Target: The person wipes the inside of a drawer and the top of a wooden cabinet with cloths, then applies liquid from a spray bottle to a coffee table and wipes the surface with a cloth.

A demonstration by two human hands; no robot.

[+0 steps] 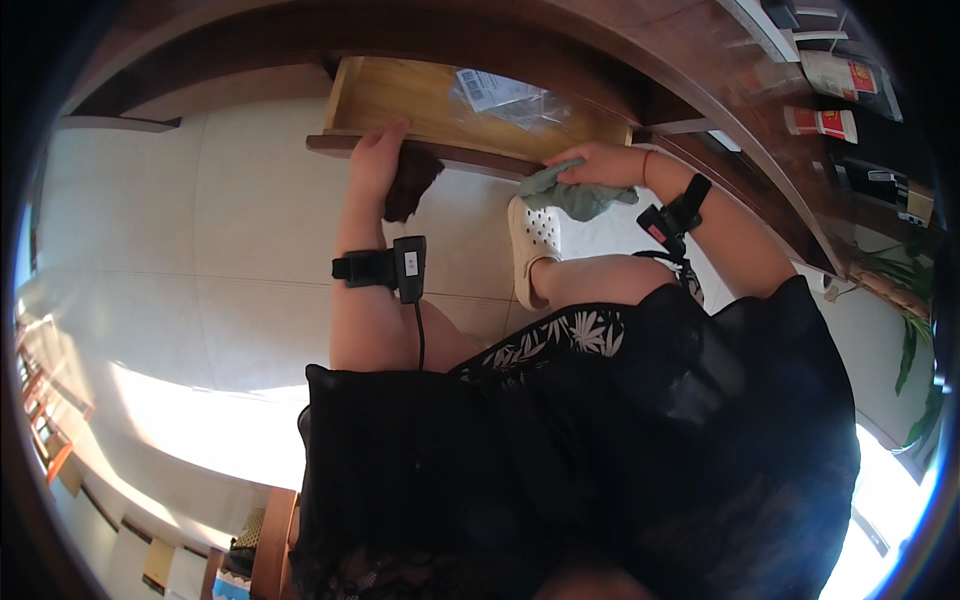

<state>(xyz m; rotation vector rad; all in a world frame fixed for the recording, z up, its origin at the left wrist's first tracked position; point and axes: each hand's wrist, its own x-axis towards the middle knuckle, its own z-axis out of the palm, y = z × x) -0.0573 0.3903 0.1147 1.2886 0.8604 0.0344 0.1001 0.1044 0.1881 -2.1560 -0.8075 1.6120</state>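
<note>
A pulled-out wooden drawer (400,95) with a dark front edge sticks out from a dark wooden desk. A clear plastic bag (505,100) with a paper label lies inside it. My left hand (378,150) grips the drawer's front edge at its left part. My right hand (598,162) presses a grey-green cloth (572,195) against the front edge at the drawer's right end. Both wrists carry black strapped devices.
A pale tiled floor (200,230) spreads below the drawer. My foot in a white perforated clog (533,250) rests on it under the drawer. Boxes and packets (830,95) sit on the desk at upper right, a green plant (915,330) at the right edge.
</note>
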